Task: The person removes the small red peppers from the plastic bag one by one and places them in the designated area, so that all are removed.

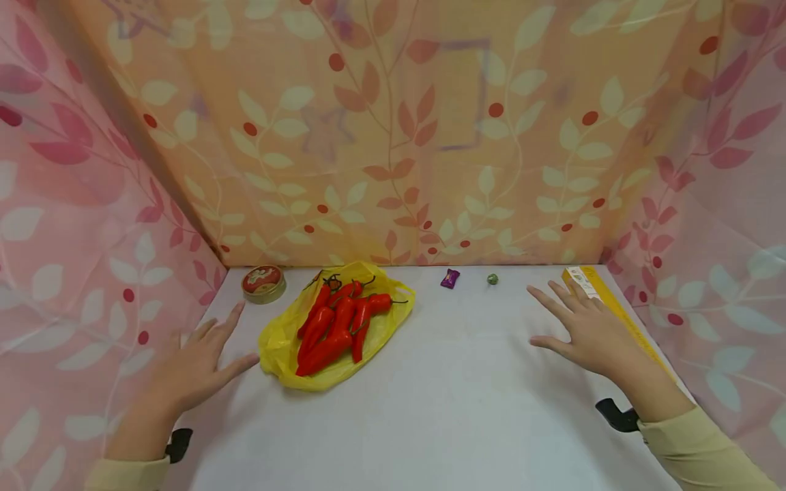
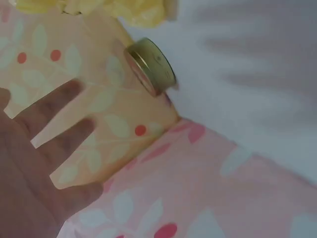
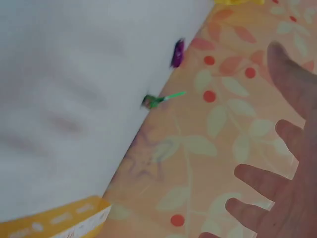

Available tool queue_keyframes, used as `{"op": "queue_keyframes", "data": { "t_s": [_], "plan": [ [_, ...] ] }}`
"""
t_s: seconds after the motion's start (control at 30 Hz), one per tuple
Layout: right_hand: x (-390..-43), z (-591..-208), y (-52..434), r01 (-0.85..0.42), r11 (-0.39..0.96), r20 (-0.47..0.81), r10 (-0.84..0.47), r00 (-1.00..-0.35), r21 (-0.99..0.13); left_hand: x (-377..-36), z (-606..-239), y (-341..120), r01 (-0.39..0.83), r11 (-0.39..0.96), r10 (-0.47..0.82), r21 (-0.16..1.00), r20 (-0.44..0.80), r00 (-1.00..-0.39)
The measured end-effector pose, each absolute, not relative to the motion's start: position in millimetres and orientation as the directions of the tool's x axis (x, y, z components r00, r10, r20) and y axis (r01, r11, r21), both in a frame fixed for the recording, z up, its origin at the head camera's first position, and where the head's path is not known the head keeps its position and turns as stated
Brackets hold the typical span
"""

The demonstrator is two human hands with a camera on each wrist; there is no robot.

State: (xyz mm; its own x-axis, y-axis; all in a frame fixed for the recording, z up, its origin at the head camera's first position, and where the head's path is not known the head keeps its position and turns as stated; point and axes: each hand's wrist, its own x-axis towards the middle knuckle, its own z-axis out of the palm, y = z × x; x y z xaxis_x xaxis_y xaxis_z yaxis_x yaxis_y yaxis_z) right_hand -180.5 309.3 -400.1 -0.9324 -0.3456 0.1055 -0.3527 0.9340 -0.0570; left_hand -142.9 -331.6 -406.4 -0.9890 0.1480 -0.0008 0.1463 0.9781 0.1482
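My left hand point(image 1: 195, 372) hovers at the table's left side with fingers spread and nothing in it. Just right of its thumb lies a yellow plastic bag point(image 1: 279, 351) with several red chili peppers point(image 1: 328, 348) on it. Beyond the fingertips stands a round gold tin point(image 1: 264, 285) with a red lid; its side shows in the left wrist view. My right hand point(image 1: 586, 334) is held over the right side, fingers apart and holding nothing. Near it is a long yellow box point(image 1: 626, 320). A lollipop in green wrapping point(image 3: 151, 101) and a purple-wrapped candy point(image 1: 450, 278) lie at the back.
The white table point(image 1: 442, 409) is enclosed by an orange leaf-patterned curtain point(image 1: 393, 136) behind and pink patterned cloth point(image 1: 67, 204) on both sides. The yellow box runs along the right edge. Tin, bag and sweets stand close to the back curtain.
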Motion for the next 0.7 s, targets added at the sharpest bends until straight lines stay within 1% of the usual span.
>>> {"op": "queue_keyframes", "data": {
  "t_s": [0.23, 0.37, 0.53, 0.7],
  "plan": [
    [-188.3, -403.2, 282.2, -0.4, 0.91, 0.116, -0.388, -0.914, -0.11, -152.3, -416.4, -311.9, 0.175, 0.951, 0.174, 0.255, 0.029, -0.984],
    [-192.9, -408.5, 264.5, -0.428, 0.89, 0.168, -0.403, -0.9, -0.16, -154.7, -421.8, -301.5, 0.153, 0.908, 0.155, 0.389, 0.026, -0.988],
    [-198.0, -414.9, 240.5, -0.515, 0.833, 0.244, -0.467, -0.85, -0.201, -156.5, -430.6, -292.9, 0.153, 0.839, 0.149, 0.522, 0.05, -0.988],
    [-204.5, -416.1, 212.4, -0.55, 0.786, 0.245, -0.495, -0.834, -0.282, -155.4, -436.1, -290.1, 0.161, 0.767, 0.14, 0.621, 0.082, -0.987]
  ]
}}
